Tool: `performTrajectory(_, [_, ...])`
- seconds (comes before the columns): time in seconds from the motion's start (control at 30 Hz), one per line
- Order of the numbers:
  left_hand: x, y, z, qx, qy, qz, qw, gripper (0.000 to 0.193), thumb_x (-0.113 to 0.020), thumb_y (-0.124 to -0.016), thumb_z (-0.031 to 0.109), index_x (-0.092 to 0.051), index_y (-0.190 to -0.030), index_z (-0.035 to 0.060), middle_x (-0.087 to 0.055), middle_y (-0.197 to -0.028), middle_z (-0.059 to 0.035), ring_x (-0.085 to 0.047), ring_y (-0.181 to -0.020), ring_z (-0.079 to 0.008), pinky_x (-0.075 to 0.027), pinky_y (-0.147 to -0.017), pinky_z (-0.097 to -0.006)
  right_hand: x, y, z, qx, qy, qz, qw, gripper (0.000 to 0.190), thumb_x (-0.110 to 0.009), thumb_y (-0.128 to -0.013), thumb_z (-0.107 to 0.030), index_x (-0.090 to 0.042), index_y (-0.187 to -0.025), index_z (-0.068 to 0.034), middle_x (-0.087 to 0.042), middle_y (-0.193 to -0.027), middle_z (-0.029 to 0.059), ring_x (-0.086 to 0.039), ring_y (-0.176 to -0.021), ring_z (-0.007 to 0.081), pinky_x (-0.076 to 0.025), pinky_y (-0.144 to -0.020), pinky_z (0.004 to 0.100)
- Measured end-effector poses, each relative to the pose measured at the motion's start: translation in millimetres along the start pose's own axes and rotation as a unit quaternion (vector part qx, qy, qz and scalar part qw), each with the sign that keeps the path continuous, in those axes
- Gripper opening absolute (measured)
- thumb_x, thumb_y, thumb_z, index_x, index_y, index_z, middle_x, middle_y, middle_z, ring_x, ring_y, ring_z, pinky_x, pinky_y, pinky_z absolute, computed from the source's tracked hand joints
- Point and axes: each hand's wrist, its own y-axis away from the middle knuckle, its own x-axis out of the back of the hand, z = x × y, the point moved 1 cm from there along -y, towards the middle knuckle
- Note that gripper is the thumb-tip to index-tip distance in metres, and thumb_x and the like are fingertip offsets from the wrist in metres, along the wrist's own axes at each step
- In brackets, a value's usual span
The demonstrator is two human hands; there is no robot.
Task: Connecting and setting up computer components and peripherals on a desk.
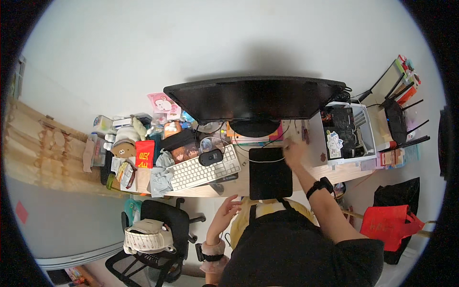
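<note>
My right hand (294, 153) is blurred over the desk, at the right edge of a black rectangular pad (270, 175). A white cable (263, 161) curves across the pad to that hand; whether the fingers hold it cannot be told. My left hand (228, 211) hangs in front of the desk's front edge, empty, with its fingers loosely apart. Left of the pad lies a white keyboard (200, 174), turned at an angle, with a black mouse (211, 158) resting on its upper edge. Behind the pad a large black monitor (254, 98) stands on a round black base (255, 128).
An open white computer case (315, 140) stands on the right, beside a black router (395, 120) with antennas. Plush toys, boxes and a red pouch (145, 154) crowd the desk's left end. A black office chair (161, 215) bears a white bag (148, 236). A red bag (385, 226) hangs at right.
</note>
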Motion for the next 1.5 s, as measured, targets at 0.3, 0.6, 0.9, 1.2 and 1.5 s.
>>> performTrajectory(0.3, [12, 1, 42, -0.021, -0.029, -0.065, 0.997, 0.04, -0.047, -0.096, 0.017, -0.038, -0.134, 0.0065, -0.065, -0.098, -0.0072, -0.058, -0.093, -0.0136, -0.044, -0.083, -0.0273, -72, 48, -103, 0.325, 0.056, -0.206, 0.921, 0.009, -0.056, -0.08, -0.009, -0.058, -0.089, -0.008, -0.065, -0.078, 0.0144, -0.066, -0.073, 0.0284, -0.052, -0.057, 0.0386])
performTrajectory(0.6, [14, -10, 55, -0.021, 0.075, -0.039, 0.996, 0.035, -0.045, -0.097, 0.017, -0.042, -0.131, 0.005, -0.062, -0.101, -0.0096, -0.06, -0.091, -0.0169, -0.046, -0.081, -0.029, -31, 56, -118, 0.192, -0.144, -0.185, 0.953, 0.02, -0.064, -0.08, -0.016, -0.062, -0.097, -0.005, -0.066, -0.081, 0.0101, -0.065, -0.073, 0.0275, -0.052, -0.065, 0.035])
performTrajectory(0.9, [2, -55, 22, 0.046, 0.399, 0.004, 0.916, 0.043, -0.039, -0.098, 0.039, -0.051, -0.119, 0.0029, -0.057, -0.106, -0.0078, -0.055, -0.095, -0.0171, -0.045, -0.081, -0.034, 95, 104, -186, 0.308, -0.235, -0.317, 0.866, 0.023, -0.066, -0.082, -0.016, -0.066, -0.103, -0.008, -0.068, -0.091, 0.0113, -0.067, -0.083, 0.0216, -0.051, -0.071, 0.031])
performTrajectory(1.2, [60, -46, 53, -0.03, 0.253, 0.079, 0.964, 0.03, -0.051, -0.095, 0.027, -0.066, -0.094, 0.0013, -0.054, -0.074, 0.0028, -0.043, -0.061, -0.0056, -0.036, -0.056, -0.0192, 49, 72, -124, 0.095, -0.231, -0.23, 0.94, 0.024, -0.062, -0.084, -0.025, -0.066, -0.095, -0.004, -0.067, -0.083, 0.0141, -0.066, -0.075, 0.0276, -0.051, -0.066, 0.0348])
performTrajectory(1.5, [149, -122, 54, -0.229, -0.51, 0.183, 0.809, 0.068, -0.083, -0.057, 0.025, -0.055, -0.116, 0.0054, -0.057, -0.109, -0.0152, -0.057, -0.097, -0.0348, -0.048, -0.078, -0.0421, 18, 87, -68, 0.059, -0.171, -0.224, 0.958, 0.026, -0.062, -0.084, -0.028, -0.067, -0.091, -0.003, -0.066, -0.076, 0.0155, -0.065, -0.071, 0.0283, -0.05, -0.063, 0.036])
